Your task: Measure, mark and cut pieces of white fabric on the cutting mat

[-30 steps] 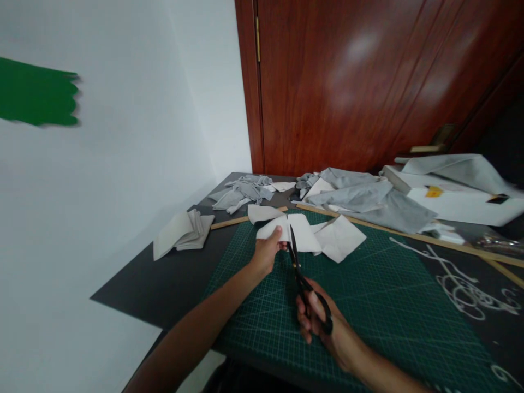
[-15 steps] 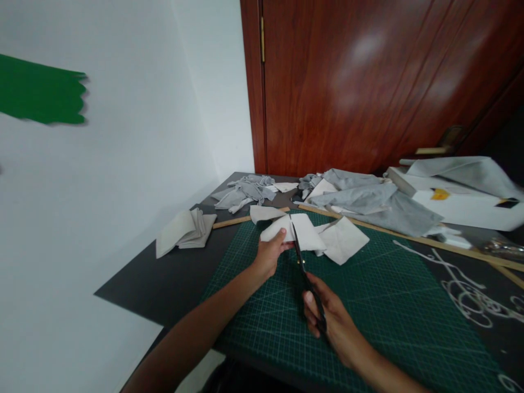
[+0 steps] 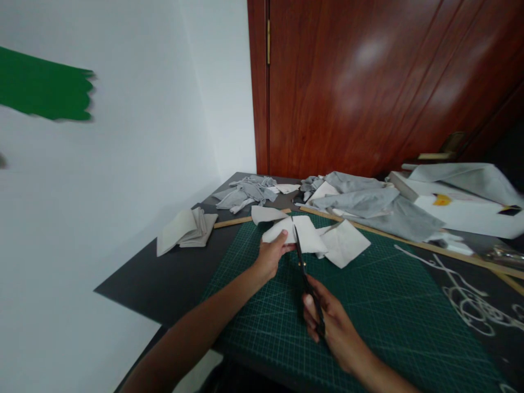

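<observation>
My left hand (image 3: pixel 270 256) pinches the near edge of a white fabric piece (image 3: pixel 308 233) that lies on the green cutting mat (image 3: pixel 368 305). My right hand (image 3: pixel 327 319) grips the handles of black scissors (image 3: pixel 305 273). The blades point away from me and sit closed in the fabric, right beside my left thumb. A second white square (image 3: pixel 344 244) lies just to the right of the piece being cut, partly under it.
A folded stack of white cloth (image 3: pixel 184 232) lies on the dark table at left. Grey fabric heaps (image 3: pixel 245 192) (image 3: pixel 368 204) sit at the back, with wooden sticks (image 3: pixel 409 243) along the mat edge. White sheets (image 3: pixel 462 204) lie at right, below a wooden door (image 3: pixel 368 82).
The scissors handles have closed and the blades have advanced a little into the fabric. My right hand moved slightly forward. The left hand keeps its grip.
</observation>
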`<action>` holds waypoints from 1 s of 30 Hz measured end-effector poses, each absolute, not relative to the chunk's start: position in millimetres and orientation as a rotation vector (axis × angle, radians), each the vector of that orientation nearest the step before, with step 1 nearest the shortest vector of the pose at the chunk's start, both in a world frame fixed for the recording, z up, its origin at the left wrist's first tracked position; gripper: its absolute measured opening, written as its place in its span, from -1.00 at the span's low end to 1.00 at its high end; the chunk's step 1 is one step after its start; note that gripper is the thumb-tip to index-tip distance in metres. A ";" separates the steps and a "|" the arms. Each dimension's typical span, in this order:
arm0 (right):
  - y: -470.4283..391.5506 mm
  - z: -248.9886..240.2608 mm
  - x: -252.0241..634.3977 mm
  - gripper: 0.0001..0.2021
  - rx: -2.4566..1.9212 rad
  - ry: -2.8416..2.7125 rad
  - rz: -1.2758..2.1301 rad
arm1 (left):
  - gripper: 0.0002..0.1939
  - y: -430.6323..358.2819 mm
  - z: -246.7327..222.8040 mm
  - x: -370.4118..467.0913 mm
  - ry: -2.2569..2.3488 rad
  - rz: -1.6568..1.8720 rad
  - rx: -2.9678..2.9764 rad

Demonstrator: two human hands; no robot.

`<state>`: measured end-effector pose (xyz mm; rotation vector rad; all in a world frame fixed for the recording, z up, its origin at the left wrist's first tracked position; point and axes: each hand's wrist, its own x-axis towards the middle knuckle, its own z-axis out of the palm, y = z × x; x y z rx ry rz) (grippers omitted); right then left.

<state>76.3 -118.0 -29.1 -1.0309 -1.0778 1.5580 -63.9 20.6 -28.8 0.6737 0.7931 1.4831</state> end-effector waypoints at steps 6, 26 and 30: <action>-117.3 -30.5 77.8 0.00 -1.025 -1.115 1.573 | -0.53 21.9 -29.4 -63.7 0.807 1.480 0.662; -116.9 -38.8 76.9 0.05 -1.077 -1.129 1.496 | -0.48 22.7 -28.9 -65.3 0.826 1.487 0.683; -114.9 -42.6 78.0 0.05 -1.080 -1.150 1.475 | -0.46 22.2 -28.8 -64.8 0.807 1.487 0.692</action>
